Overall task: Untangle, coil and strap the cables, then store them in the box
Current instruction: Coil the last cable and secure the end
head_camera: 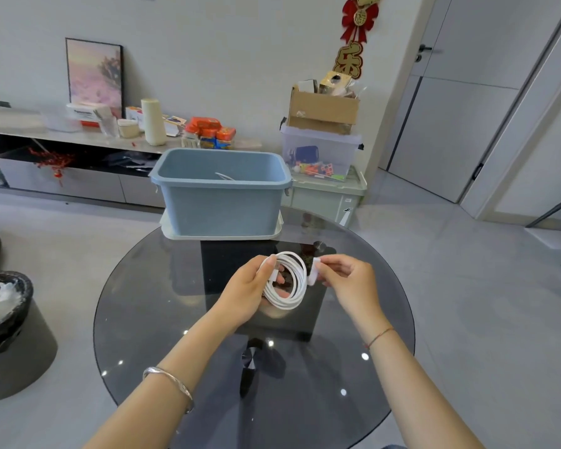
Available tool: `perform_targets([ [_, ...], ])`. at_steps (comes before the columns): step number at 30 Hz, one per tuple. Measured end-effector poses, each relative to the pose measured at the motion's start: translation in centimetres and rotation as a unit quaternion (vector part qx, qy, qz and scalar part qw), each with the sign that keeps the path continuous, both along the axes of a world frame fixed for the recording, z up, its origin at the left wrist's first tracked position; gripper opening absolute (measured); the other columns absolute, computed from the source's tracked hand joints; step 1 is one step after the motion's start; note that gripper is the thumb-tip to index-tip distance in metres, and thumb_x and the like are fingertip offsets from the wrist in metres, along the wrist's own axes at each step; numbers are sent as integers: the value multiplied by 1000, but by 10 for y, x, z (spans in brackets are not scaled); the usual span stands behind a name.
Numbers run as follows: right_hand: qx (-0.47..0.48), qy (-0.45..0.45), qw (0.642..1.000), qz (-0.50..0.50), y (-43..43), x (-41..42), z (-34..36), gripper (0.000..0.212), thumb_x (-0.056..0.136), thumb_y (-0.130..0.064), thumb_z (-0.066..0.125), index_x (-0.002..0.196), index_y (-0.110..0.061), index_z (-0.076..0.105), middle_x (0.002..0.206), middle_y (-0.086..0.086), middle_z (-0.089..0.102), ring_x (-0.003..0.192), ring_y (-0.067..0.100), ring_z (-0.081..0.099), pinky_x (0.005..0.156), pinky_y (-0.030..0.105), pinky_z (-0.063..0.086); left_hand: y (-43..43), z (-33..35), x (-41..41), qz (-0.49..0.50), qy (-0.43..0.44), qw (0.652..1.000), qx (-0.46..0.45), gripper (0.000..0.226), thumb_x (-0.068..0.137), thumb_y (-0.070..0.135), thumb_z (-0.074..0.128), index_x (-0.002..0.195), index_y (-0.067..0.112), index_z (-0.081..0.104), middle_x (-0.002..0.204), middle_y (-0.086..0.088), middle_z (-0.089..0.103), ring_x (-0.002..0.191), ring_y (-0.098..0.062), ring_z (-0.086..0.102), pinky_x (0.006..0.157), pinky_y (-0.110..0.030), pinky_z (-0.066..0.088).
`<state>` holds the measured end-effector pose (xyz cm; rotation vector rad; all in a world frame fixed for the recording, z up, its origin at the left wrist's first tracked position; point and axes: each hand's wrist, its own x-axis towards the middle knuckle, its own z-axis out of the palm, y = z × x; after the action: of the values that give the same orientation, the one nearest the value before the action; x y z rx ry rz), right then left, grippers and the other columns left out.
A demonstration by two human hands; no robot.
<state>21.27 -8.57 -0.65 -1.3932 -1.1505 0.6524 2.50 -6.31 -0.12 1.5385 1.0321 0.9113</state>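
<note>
A person is looking down at their two hands, which are working just above a round dark glass table (175, 319). The left hand (246, 293) is gripping a white coil (297, 286) of cable. Its fingers are curling round the coil's nine o'clock side, and the thumb is pressing on top near a white plug. The coil is forming a loose oval that faces the camera, with its long axis running roughly from twelve to six o'clock.

The right hand (347, 280) is sitting just beside the coil at three o'clock. Its thumb and fingertips are pinching a short white strap (314, 270) that is touching the coil's right edge. It is not possible to tell whether the strap is already passing round the strands.

A blue box (221, 205) is standing open at twelve o'clock, at the far edge of the table and well apart from the hands. A thin white strand (224, 176) is showing inside it.

The coiling looks done and the strapping looks to be the step in hand. The right hand is nearer the strap's free end, so the wrap would probably cross the strands at three o'clock. The left hand would be bracing the opposite side meanwhile. The loops are lying loosely and may spring apart if that grip slackens.
</note>
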Motion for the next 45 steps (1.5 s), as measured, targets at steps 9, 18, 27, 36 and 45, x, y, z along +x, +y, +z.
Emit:
perform_targets([
  [9,41,23,999,-6,-12,-37,13,4,81,-12,74,84,-13,74,75,-3,74,70,10,70,61,16,52,-14,12,-8,-34,-45,998,11,37,100,41,33,109,14,56,83,-1,65,76,-11,69,81,-40,58],
  [18,-111,227,960,123,-18,-53,20,11,85,-12,68,95,-12,72,90,10,75,82,19,72,67,24,55,-15,16,-22,-22,-4,999,39,28,99,41,37,101,20,56,89,-7,64,85,-25,68,74,-47,59],
  [27,-106,223,963,110,-19,-55,22,10,87,-16,65,95,-14,71,85,6,74,77,17,69,63,22,53,-10,15,-28,-8,27,999,33,29,99,39,42,103,18,61,93,-4,70,86,-22,68,81,-46,57],
  [36,-53,123,986,96,-18,-54,24,10,90,-12,60,98,-11,66,88,5,74,84,21,70,75,30,58,-10,12,-27,8,1,1000,17,25,97,40,45,104,22,62,100,-2,71,88,-22,70,85,-47,56],
  [45,24,43,997,52,-18,-57,21,9,91,-2,56,90,-9,63,75,2,73,68,11,69,57,16,51,-14,13,-22,5,9,1000,27,26,98,37,44,106,23,64,100,-2,72,90,-24,69,88,-48,54],
])
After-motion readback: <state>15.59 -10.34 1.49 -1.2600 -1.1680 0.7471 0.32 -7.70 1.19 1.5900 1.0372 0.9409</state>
